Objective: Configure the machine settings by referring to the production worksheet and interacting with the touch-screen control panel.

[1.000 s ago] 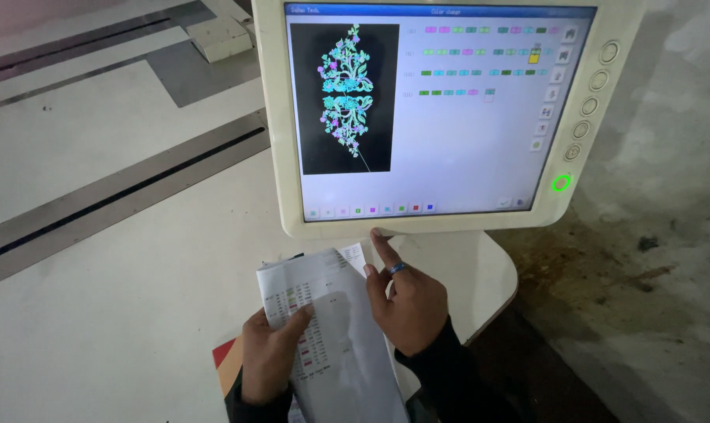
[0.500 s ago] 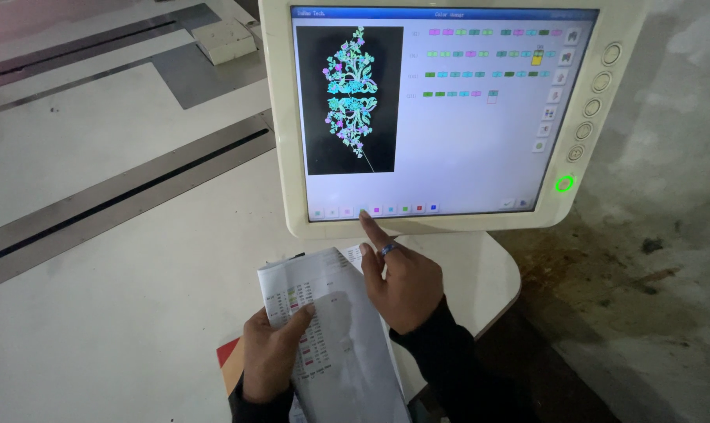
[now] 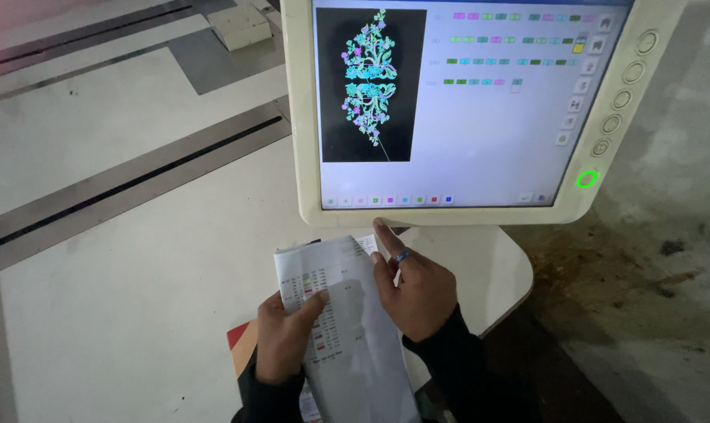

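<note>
My left hand (image 3: pixel 284 337) holds a white printed sheet (image 3: pixel 347 329) by its left edge, thumb on a column of small coloured marks. My right hand (image 3: pixel 414 286) rests on the sheet's upper right, its index finger stretched up to the lower bezel of a cream touchscreen monitor (image 3: pixel 449 215). A ring sits on one of that hand's fingers. The screen (image 3: pixel 464 133) shows a floral pattern (image 3: pixel 368 82) on a black panel, rows of coloured blocks and a strip of small coloured buttons along the bottom.
The monitor stands on a rounded white base (image 3: pixel 488 266). Round buttons and a green-lit ring (image 3: pixel 587 179) line its right bezel. A white machine table (image 3: pixel 120 258) with dark slots stretches left. A stained concrete floor (image 3: pixel 660 258) lies to the right. A red and tan object (image 3: pixel 241 348) pokes out under the sheet.
My right index finger has stayed near the monitor's lower edge while the view shifted. The left hand and sheet keep their grip and place.
</note>
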